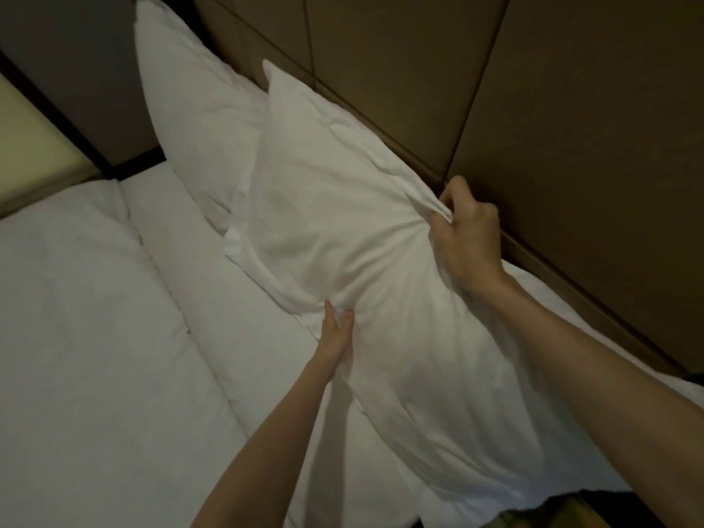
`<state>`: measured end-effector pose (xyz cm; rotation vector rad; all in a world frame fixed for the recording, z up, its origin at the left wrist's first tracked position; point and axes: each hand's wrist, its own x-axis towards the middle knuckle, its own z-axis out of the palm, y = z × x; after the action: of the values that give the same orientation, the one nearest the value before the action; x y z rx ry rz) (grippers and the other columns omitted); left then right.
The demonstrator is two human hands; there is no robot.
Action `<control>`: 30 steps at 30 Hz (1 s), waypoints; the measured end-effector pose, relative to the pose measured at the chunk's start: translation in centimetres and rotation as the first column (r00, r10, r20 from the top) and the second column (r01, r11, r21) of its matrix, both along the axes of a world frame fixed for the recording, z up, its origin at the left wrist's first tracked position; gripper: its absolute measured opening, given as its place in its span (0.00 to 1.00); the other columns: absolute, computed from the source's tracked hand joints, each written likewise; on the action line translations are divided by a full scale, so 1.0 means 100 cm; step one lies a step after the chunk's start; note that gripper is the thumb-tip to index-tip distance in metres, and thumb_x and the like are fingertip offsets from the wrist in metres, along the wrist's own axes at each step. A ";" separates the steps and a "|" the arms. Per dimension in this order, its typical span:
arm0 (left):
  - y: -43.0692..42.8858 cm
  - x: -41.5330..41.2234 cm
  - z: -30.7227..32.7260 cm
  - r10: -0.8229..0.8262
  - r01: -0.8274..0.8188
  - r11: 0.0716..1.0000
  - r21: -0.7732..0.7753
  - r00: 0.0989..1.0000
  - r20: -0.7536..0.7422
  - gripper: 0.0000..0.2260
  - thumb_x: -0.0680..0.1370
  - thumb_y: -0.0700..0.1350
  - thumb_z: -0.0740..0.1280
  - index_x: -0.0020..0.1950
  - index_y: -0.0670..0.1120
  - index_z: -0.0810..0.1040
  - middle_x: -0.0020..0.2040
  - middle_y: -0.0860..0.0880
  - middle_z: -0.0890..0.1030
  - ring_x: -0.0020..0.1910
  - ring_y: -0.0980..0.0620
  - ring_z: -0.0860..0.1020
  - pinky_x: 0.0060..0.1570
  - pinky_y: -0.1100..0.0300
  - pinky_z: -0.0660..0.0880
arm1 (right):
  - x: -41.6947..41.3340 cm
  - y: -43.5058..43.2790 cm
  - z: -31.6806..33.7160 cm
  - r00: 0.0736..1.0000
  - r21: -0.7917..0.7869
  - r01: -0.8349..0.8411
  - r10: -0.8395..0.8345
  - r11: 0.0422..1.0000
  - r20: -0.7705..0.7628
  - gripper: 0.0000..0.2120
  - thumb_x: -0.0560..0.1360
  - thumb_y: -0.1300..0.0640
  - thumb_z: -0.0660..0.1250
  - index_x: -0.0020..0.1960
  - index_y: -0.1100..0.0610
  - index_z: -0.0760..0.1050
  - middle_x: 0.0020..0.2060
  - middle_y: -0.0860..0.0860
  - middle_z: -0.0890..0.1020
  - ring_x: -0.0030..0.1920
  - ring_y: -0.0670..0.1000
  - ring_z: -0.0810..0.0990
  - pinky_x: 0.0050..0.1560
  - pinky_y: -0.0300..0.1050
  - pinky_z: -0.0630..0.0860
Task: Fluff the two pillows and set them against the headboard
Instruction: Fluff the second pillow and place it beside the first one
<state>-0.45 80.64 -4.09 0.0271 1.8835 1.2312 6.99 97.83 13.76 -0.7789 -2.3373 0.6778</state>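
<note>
Across mid-frame, the near pillow (362,230) runs upper left to lower right along the headboard (571,108).
Right hand (463,226) bunches its headboard-side edge; left hand (337,337) pinches the opposite edge; far pillow (190,108) leans upper left.

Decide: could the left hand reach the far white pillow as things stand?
Probably not yet: the left hand grips the near white pillow, which lies between it and the far white pillow.
</note>
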 end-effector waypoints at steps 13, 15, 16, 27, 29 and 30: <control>-0.037 0.077 -0.033 -0.452 0.444 0.889 -0.109 0.890 -0.062 0.28 0.82 0.46 0.57 0.79 0.40 0.49 0.79 0.44 0.55 0.79 0.46 0.54 0.77 0.55 0.52 | -0.022 -0.036 -0.043 0.708 0.318 -0.578 0.268 0.752 0.653 0.25 0.78 0.56 0.56 0.74 0.56 0.61 0.78 0.57 0.55 0.78 0.59 0.52 0.75 0.54 0.45; -0.052 0.071 -0.038 -0.500 0.491 0.861 -0.136 0.865 -0.042 0.24 0.82 0.43 0.57 0.77 0.42 0.57 0.77 0.46 0.62 0.76 0.46 0.61 0.70 0.67 0.55 | -0.024 -0.020 -0.053 0.608 0.308 -0.620 0.194 0.722 0.770 0.26 0.80 0.52 0.51 0.77 0.54 0.54 0.79 0.56 0.47 0.78 0.58 0.46 0.76 0.54 0.42; -0.059 0.065 -0.040 -0.505 0.493 0.853 -0.171 0.863 -0.032 0.23 0.81 0.43 0.57 0.77 0.43 0.60 0.76 0.47 0.64 0.75 0.47 0.63 0.67 0.69 0.57 | -0.026 -0.013 -0.054 0.604 0.314 -0.592 0.150 0.743 0.783 0.26 0.81 0.53 0.49 0.78 0.54 0.51 0.79 0.57 0.46 0.78 0.58 0.44 0.76 0.53 0.43; -0.051 -0.055 -0.004 -0.083 0.046 0.987 -0.151 0.964 -0.253 0.25 0.81 0.43 0.57 0.78 0.42 0.57 0.78 0.43 0.60 0.76 0.45 0.61 0.75 0.55 0.58 | -0.072 -0.031 -0.028 0.735 0.332 -0.504 0.194 0.797 0.650 0.29 0.77 0.62 0.53 0.77 0.62 0.51 0.78 0.60 0.52 0.78 0.58 0.50 0.76 0.53 0.46; -0.045 -0.077 0.003 -0.007 -0.015 0.997 -0.073 0.953 -0.302 0.25 0.81 0.42 0.56 0.78 0.43 0.56 0.79 0.44 0.59 0.77 0.47 0.60 0.75 0.56 0.56 | -0.093 -0.037 -0.032 0.696 0.321 -0.569 0.236 0.757 0.678 0.30 0.78 0.60 0.55 0.77 0.59 0.51 0.79 0.57 0.50 0.78 0.57 0.47 0.76 0.52 0.44; -0.043 -0.088 0.005 0.021 -0.036 0.998 -0.042 0.945 -0.325 0.25 0.82 0.42 0.56 0.79 0.45 0.55 0.79 0.45 0.57 0.78 0.48 0.59 0.74 0.58 0.55 | -0.103 -0.040 -0.036 0.676 0.320 -0.595 0.243 0.737 0.696 0.30 0.78 0.58 0.56 0.77 0.57 0.50 0.79 0.56 0.49 0.78 0.56 0.46 0.76 0.52 0.43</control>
<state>-9.21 76.35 -3.58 0.1892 2.2031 1.2606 -3.28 93.84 10.14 -0.1541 -3.1597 -0.1312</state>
